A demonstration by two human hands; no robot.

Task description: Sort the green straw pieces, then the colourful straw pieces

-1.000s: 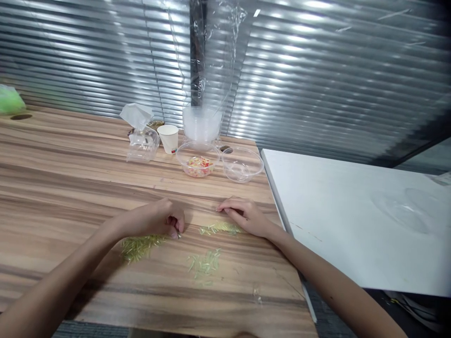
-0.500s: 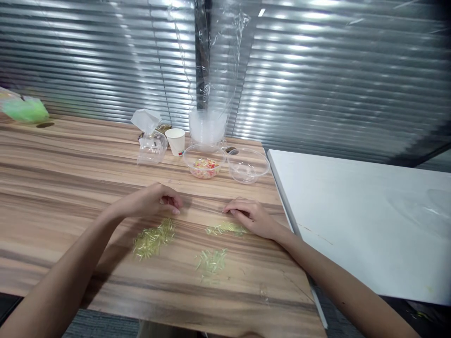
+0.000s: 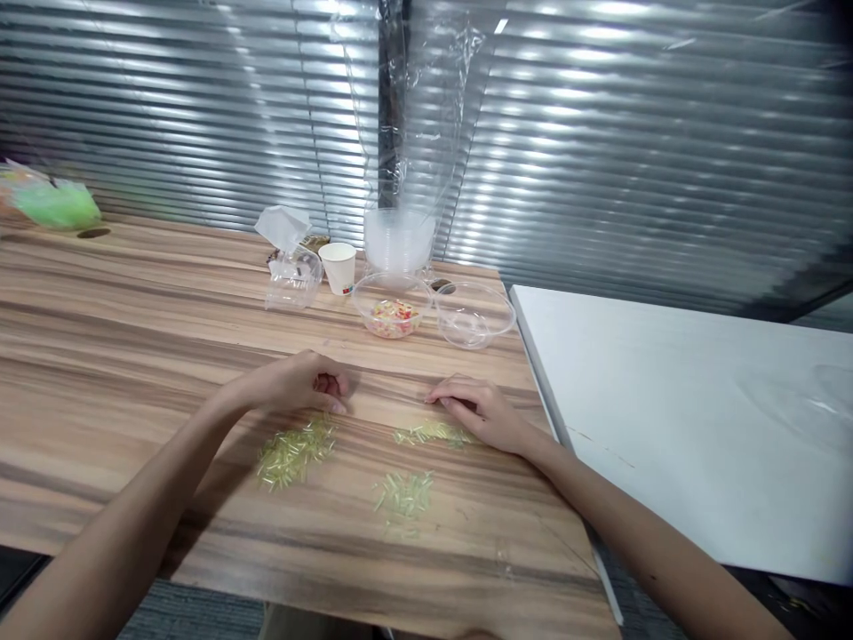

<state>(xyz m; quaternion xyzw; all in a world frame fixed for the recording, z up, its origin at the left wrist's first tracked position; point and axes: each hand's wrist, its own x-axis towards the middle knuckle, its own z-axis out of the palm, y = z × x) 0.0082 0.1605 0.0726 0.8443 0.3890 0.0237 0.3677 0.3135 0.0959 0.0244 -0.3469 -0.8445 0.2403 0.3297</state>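
My left hand (image 3: 307, 382) is curled on the wooden table, thumb and fingertips drawn together; whatever may be between them is too small to make out. Just below it lies a larger pile of short, clear yellow tube pieces (image 3: 293, 455). To the right, my right hand (image 3: 481, 411) rests with fingers stretched out flat, no object visible in it. Its lower edge is against a narrow strip of similar yellow pieces (image 3: 426, 433), partly covering its right end. Nearer to me is a smaller, paler pile of tube pieces (image 3: 405, 494).
Behind my hands stand a clear bowl of red and yellow bits (image 3: 394, 320), another clear bowl (image 3: 474, 316), stacked clear bowls (image 3: 398, 242), a paper cup (image 3: 338, 268) and a clear plastic container (image 3: 293, 280). A green bag (image 3: 59, 206) lies far left. A white table (image 3: 680, 400) adjoins on the right.
The whole view has shifted slightly, so things appear a little further right. Both hands keep nearly the same pose and place, and the piles look the same.
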